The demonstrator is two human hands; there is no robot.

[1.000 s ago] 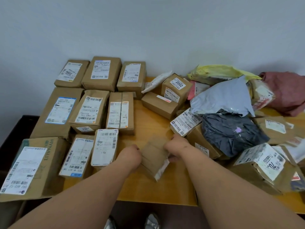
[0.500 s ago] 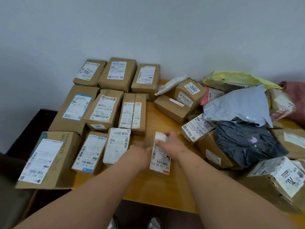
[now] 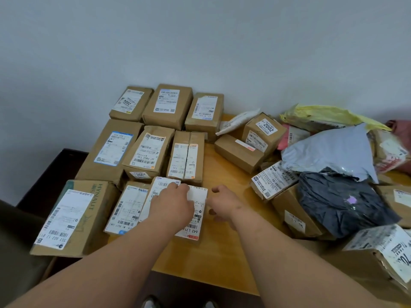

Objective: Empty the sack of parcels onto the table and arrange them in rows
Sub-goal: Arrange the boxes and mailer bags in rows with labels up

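A person stands at a yellow wooden surface (image 3: 222, 252) by a pale wall. It is covered with parcels.

The left hand (image 3: 172, 206) lies flat on top of a small brown cardboard parcel with a white label (image 3: 195, 221). Its fingers are straight and press down on the label, so this grip is apart. The right hand (image 3: 224, 206) is at the right edge of the same parcel. Its fingers are loosely bent and its thumb touches the edge. I cannot tell if this grip holds the parcel or only rests beside it.

This parcel lies flat in the front row, label up. It sits just right of a flat brown box with a long white label (image 3: 153, 196), and they touch. Left of that is another brown labelled box (image 3: 125, 207), then a big brown box with green letters (image 3: 73, 216) at the corner.

Behind them is a middle row: a wide brown box with a blue-edged label (image 3: 111, 150), a brown box with a torn-looking label (image 3: 148, 152) and a brown taped box with a split label (image 3: 185, 157). Three more brown boxes (image 3: 168, 105) stand in the back row, by the wall.

On the right is a messy pile. It has a brown box marked 2002 (image 3: 264, 133), a light blue plastic bag (image 3: 331, 150), a dark grey plastic bag (image 3: 342, 201) and a yellow plastic bag (image 3: 322, 114). These lie every which way, some on top of others.
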